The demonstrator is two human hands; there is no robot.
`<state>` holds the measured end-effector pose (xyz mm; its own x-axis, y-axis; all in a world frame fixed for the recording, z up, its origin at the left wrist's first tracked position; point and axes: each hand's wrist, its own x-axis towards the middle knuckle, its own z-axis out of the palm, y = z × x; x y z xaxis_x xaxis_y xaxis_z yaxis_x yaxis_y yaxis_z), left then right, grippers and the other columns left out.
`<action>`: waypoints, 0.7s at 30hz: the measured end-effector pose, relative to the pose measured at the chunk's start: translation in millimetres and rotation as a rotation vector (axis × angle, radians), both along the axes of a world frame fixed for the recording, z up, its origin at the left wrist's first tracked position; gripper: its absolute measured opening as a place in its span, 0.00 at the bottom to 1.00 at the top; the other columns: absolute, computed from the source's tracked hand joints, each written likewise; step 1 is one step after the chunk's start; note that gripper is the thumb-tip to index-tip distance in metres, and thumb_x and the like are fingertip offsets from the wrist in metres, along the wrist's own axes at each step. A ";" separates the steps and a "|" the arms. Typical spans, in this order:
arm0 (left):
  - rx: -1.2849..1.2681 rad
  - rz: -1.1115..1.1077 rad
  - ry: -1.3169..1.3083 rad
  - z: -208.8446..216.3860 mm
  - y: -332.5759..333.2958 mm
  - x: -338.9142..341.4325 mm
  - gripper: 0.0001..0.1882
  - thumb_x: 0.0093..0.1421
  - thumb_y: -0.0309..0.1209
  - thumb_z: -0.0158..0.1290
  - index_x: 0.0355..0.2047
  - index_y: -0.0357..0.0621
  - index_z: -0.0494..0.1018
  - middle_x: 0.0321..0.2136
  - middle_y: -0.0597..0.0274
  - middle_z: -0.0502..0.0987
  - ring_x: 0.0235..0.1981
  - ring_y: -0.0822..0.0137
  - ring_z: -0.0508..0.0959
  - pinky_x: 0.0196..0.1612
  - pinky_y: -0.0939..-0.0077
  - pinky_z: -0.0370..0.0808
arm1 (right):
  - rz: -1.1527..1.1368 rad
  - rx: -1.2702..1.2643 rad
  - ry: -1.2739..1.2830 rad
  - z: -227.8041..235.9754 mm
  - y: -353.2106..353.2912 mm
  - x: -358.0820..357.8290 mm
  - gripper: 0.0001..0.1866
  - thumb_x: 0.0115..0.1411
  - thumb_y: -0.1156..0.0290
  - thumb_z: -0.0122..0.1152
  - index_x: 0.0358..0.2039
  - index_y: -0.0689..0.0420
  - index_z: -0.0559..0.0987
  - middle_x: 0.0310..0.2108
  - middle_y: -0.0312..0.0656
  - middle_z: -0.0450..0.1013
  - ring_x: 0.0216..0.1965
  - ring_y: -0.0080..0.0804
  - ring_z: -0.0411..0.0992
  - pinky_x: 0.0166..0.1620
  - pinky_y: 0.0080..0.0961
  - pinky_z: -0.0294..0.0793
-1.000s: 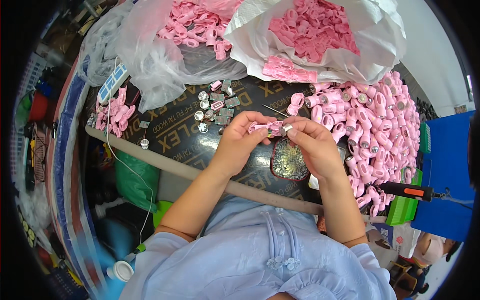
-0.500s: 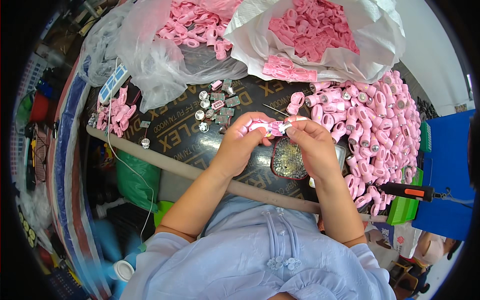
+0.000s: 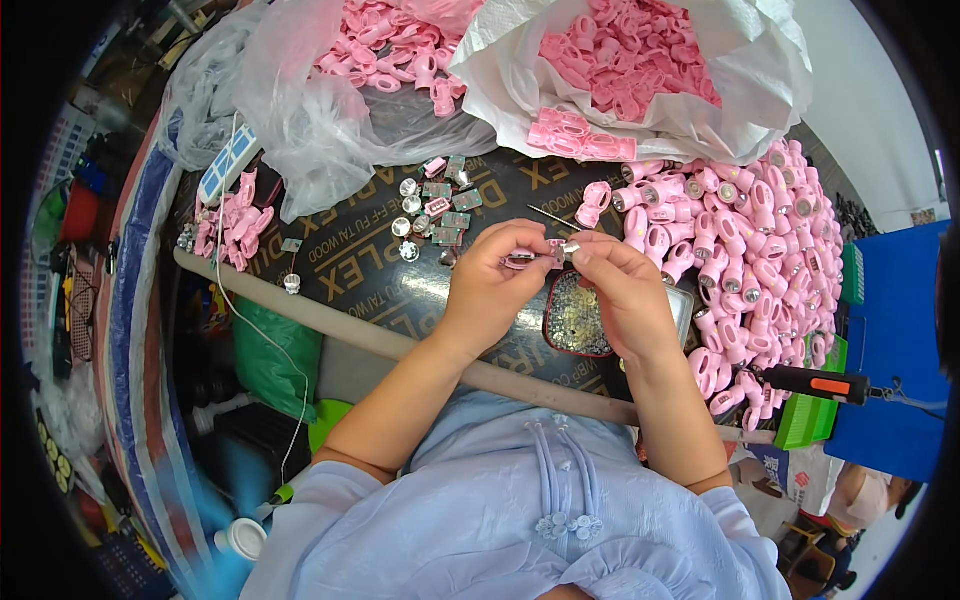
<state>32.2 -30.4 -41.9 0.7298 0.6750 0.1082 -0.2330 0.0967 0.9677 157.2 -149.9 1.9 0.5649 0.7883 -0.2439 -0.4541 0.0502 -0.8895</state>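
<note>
Pink plastic, centre stage! A small pink housing [image 3: 557,262] was held up over the dark table [image 3: 400,310], while at the right pink bodies [image 3: 760,225] were heaped high, many capped with shiny lens ends: the finished share, by the look of it, or close to it. Plenty was left, though: loose pink shells [image 3: 630,60] were packed in a white sack [image 3: 770,100], and circuit boards [image 3: 446,237] and reflector cups [image 3: 402,227] were strewn beyond the left hand [image 3: 492,282]. The unit in work was, as judged from here, only part-built. And now the grip! The housing was pinched between the left thumb and curled fingers, partly covered by them, its right end left showing past the tips. Right there, a silvery piece [image 3: 568,250] was nipped by the right hand [image 3: 622,285], thumb closed against fingers. Whether that piece was seated in the housing or merely held against it could not be told, so small did it appear.
</note>
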 end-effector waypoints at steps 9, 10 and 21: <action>-0.071 0.001 0.060 9.1 -2.0 -0.6 0.07 0.60 0.21 0.56 0.39 0.40 0.75 0.43 0.63 0.77 0.44 0.75 0.75 0.45 0.82 0.73 | -0.056 -0.252 -0.441 -16.8 0.1 -2.4 0.06 0.57 0.73 0.69 0.33 0.62 0.84 0.45 0.39 0.73 0.41 0.24 0.72 0.44 0.20 0.71; -0.004 0.025 0.100 12.2 -2.1 -0.7 0.07 0.60 0.22 0.56 0.39 0.41 0.75 0.42 0.64 0.77 0.44 0.75 0.75 0.45 0.82 0.72 | -0.057 -0.253 -0.441 -15.7 0.5 -4.1 0.06 0.57 0.73 0.69 0.33 0.62 0.84 0.45 0.39 0.73 0.41 0.24 0.72 0.44 0.20 0.71; -0.062 0.067 0.135 10.9 -7.5 3.3 0.10 0.60 0.22 0.56 0.42 0.38 0.73 0.39 0.62 0.75 0.41 0.73 0.75 0.45 0.79 0.72 | -0.190 -0.142 -0.843 -27.7 10.9 -17.8 0.05 0.57 0.78 0.67 0.33 0.64 0.80 0.38 0.43 0.78 0.33 0.28 0.77 0.39 0.23 0.75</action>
<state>35.5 -37.9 -31.1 0.6882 0.7248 -0.0312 -0.1092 0.1461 0.9832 139.3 -139.0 -25.9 0.7200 0.6564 0.2253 0.3622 -0.0784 -0.9288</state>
